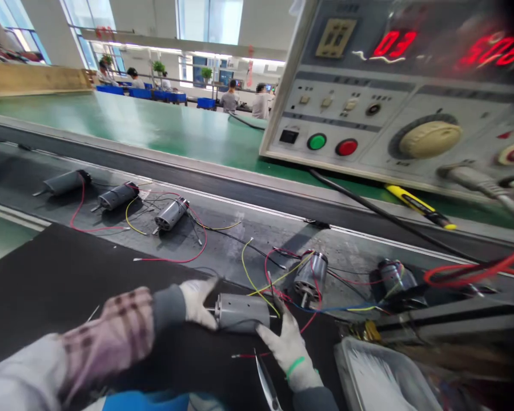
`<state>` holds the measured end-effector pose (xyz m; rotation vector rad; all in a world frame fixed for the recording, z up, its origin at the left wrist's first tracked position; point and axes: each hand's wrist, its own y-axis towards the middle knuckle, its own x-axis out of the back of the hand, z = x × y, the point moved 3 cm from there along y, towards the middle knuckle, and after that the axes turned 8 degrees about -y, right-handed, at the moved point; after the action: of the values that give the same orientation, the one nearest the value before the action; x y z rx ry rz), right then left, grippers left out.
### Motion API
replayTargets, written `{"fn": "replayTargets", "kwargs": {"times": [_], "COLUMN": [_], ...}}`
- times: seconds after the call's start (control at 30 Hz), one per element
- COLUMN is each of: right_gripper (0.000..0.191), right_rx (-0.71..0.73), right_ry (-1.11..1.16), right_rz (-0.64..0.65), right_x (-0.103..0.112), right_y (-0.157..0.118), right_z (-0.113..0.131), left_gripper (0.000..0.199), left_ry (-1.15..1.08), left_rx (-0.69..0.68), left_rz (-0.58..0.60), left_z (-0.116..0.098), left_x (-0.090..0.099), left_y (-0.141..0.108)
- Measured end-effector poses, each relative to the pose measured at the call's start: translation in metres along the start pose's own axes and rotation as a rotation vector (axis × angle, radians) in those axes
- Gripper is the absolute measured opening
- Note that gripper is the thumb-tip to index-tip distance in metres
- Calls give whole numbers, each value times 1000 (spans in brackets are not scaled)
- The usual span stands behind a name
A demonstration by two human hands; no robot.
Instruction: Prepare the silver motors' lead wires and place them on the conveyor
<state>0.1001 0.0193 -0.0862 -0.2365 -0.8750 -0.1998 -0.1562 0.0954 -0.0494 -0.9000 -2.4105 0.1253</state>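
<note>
Here's the head view, and the action sits at the bottom centre: a silver electric motor [242,313] lies on its side on a black mat [77,274], its shaft pointing left. The left hand [198,302], in a white glove below a plaid sleeve, has a spread-finger grip on the shaft end of the motor. The right hand [286,348], gloved with a green band at the wrist, closes in from below, with its fingers [268,332] pressed against the far end. Thin red and yellow wires [261,291] run up from the motor!

Just below the right hand, the blades of a pair of scissors [265,381] poke into the frame. A metal tray [381,379] sits at the lower right.

Across the grey surface [257,245], three more motors [117,196] line up at centre left, trailing wires, and two others [310,278] stand just right of the hands. A yellow-handled tool [420,206] lies beneath a test instrument [394,97], which fills the upper right with red digits, green and red buttons, and a big cream dial. Far off at the upper left, seated co-workers [240,100] line a long green bench beside blue crates [140,93].
</note>
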Motion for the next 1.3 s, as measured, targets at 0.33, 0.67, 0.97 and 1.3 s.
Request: {"fn": "replayTargets", "kwargs": {"times": [0.33, 0.67, 0.97, 1.3], "right_gripper": [68, 69, 65, 62], "right_rx": [54, 203, 154, 254], "right_ry": [110, -3, 99, 169], "right_rz": [52, 295, 82, 64], "right_x": [-2, -35, -37, -35], "right_y": [-22, -38, -85, -68], "right_z": [-14, 59, 0, 45], "left_gripper": [109, 95, 36, 33], "left_ry": [73, -95, 100, 501], "left_rx": [59, 86, -126, 489], "left_rz": [7, 11, 118, -206], "left_z": [27, 65, -18, 115], "left_x": [-117, -83, -53, 35], "left_y": [-24, -102, -59, -193]}}
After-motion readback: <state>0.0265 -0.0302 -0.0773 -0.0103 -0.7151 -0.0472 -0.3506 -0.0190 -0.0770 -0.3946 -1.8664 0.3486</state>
